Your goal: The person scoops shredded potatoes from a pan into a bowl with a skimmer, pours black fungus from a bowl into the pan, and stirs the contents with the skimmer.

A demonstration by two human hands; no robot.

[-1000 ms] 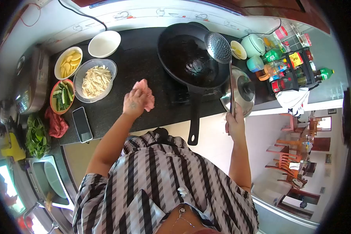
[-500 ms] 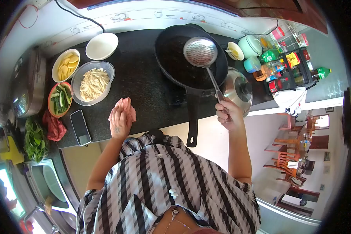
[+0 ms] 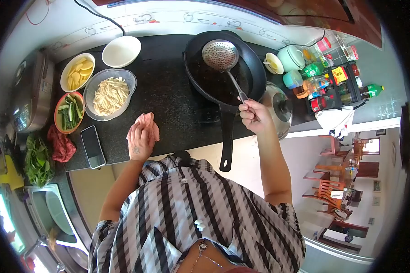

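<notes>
Holding 1 perforated skimmer (image 3: 220, 55) over 1 black wok (image 3: 254, 68), the right hand (image 3: 255, 116) has its fingers clamped around the handle (image 3: 236, 86), while the left hand (image 3: 140, 140), fingers together, rests on 1 pink cloth (image 3: 152, 127) on the dark counter (image 3: 168, 82). At left are 4 bowls (image 3: 121, 51) and 1 smartphone (image 3: 93, 146); at right, the right hand partly hides 1 pot lid (image 3: 282, 110) beside the wok.
</notes>
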